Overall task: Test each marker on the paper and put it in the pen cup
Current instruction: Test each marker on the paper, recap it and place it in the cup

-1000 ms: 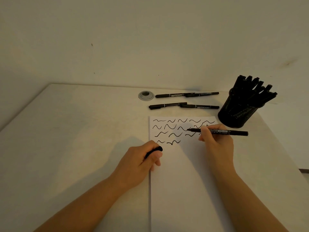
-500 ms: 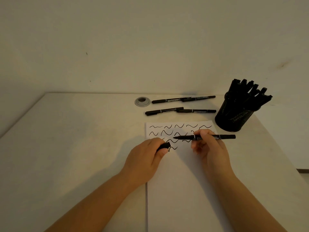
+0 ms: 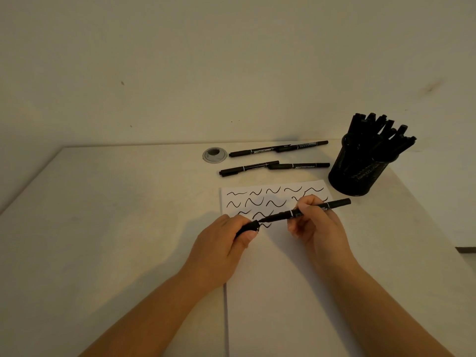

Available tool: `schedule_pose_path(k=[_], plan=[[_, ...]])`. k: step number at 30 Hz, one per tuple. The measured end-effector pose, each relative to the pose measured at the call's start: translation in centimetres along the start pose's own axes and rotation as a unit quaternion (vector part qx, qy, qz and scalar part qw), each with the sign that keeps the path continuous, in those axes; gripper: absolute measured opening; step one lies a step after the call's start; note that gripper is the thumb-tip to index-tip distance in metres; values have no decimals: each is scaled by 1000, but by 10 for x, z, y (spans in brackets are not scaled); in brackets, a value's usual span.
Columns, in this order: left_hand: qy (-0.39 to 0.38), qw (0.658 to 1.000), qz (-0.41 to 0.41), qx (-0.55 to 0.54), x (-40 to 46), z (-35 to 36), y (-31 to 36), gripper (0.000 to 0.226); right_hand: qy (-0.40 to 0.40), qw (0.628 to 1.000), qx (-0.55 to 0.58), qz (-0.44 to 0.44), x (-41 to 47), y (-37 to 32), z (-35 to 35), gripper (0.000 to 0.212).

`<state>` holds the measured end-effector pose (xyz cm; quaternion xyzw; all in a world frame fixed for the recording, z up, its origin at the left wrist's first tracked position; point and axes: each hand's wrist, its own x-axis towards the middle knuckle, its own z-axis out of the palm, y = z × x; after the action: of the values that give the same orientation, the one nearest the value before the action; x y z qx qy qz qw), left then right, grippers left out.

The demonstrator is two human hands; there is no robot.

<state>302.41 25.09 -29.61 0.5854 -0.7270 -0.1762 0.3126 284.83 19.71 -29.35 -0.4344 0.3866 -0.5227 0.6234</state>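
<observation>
My right hand (image 3: pixel 318 226) grips a black marker (image 3: pixel 332 204) held nearly level above the white paper (image 3: pixel 280 292), its tip pointing left. My left hand (image 3: pixel 222 243) pinches the marker's black cap (image 3: pixel 248 228), and the marker's tip touches the cap's mouth. The paper's top part carries several rows of black squiggles (image 3: pixel 257 200). A black mesh pen cup (image 3: pixel 356 173) stands to the paper's upper right, filled with several black markers. Several more black markers (image 3: pixel 277 149) lie on the table beyond the paper, in two overlapping pairs.
A round grey cable grommet (image 3: pixel 214 155) sits in the table near the back edge, left of the lying markers. The cream table (image 3: pixel 103 228) meets a plain wall at the back; its right edge runs just past the pen cup.
My right hand has swung the marker leftward off the squiggles until its tip meets the cap in my left hand, which has shifted right and up to meet it.
</observation>
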Motion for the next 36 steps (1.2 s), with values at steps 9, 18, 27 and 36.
schedule_pose_path(k=[9,18,27,36], plan=[[-17,1000,4,5,-1,0,4,34,-60,991,-117,-32,-9,-4,5,23],[-5,1000,-7,3,-2,-1,5,34,-105,984,-144,-32,-13,-6,11,11],[18,998,-4,-52,-6,-3,5,46,-122,986,-115,-11,-16,-1,14,14],[2,996,-7,-92,-7,-1,2,41,-143,983,-112,-26,-18,1,13,6]])
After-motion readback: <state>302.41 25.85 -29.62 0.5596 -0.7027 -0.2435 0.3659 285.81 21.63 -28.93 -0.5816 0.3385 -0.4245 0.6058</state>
